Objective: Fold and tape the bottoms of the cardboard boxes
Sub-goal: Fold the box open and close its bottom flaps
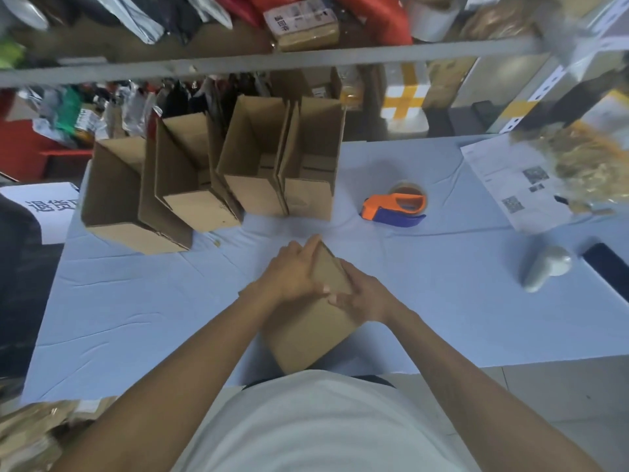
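Nearest, both hands press a small brown cardboard box (308,330) at the table's (136,301) near edge: left hand (292,272) flat-fingered on the flaps, right hand (362,298) likewise. Light, stiff board; steady it by the flap edges. Orange-and-blue tape dispenser (394,207) waits beyond.

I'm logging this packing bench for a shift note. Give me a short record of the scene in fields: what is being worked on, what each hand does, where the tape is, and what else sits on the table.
work item: cardboard box at the near table edge, its flaps being pressed shut
left hand: left hand pressing flat on the flaps
right hand: right hand pressing on the flaps beside it
tape: tape dispenser, orange and blue, lying untouched beyond the hands to the right
other boxes: row of open boxes at the far left
surface: table with a pale blue cloth
also present: printed papers at the far right
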Action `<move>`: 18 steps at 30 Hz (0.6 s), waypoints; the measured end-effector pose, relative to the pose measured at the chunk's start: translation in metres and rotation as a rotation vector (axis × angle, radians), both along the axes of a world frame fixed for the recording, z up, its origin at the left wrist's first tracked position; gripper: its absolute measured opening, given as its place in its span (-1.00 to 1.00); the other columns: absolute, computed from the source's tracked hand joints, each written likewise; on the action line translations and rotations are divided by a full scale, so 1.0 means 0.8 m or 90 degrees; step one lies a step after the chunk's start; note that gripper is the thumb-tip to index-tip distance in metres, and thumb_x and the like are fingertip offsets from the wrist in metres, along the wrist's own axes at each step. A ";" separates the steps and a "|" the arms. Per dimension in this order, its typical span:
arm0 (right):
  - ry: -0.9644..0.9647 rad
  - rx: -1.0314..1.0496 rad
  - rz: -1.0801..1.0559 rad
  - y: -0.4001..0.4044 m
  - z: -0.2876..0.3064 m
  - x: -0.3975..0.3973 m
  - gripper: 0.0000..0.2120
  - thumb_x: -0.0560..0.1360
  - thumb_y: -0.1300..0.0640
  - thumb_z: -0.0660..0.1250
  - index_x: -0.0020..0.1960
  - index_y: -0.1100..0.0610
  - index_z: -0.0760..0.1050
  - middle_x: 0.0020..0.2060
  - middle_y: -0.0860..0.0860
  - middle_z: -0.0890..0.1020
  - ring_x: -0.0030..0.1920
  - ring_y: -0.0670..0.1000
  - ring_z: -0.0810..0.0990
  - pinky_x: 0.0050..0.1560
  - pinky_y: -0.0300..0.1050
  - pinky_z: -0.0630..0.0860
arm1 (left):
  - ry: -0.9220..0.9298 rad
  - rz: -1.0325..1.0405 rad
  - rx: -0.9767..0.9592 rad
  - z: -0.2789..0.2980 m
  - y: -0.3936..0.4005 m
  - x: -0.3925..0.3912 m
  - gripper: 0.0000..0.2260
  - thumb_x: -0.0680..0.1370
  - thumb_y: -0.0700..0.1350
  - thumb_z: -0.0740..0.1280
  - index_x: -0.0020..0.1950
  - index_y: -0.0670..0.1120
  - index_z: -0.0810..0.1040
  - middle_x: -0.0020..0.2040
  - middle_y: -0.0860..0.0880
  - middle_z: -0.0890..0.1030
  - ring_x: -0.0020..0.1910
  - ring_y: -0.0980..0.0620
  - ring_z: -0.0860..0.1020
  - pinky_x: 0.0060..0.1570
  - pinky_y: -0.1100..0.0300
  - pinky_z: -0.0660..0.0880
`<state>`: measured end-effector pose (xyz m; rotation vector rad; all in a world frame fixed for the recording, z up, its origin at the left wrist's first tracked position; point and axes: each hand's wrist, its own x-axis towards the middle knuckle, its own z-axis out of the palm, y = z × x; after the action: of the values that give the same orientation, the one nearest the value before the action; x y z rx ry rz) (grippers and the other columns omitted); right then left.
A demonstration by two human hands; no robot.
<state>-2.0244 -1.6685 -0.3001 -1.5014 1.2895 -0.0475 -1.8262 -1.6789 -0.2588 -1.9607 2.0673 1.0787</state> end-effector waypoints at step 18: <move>0.147 -0.261 0.126 -0.024 0.008 0.007 -0.44 0.36 -0.18 0.22 0.34 -0.12 0.46 0.19 -0.01 0.53 0.15 0.18 0.44 0.01 0.05 0.41 | 0.046 0.246 -0.070 -0.018 0.046 0.027 -0.31 0.41 0.17 0.47 0.46 0.15 0.25 0.13 -0.12 0.43 0.10 -0.12 0.47 0.04 0.07 0.45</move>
<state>-2.0185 -1.6877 -0.2936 -2.0289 1.3621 -0.0099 -1.8046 -1.6420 -0.2728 -2.4844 1.8607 1.1315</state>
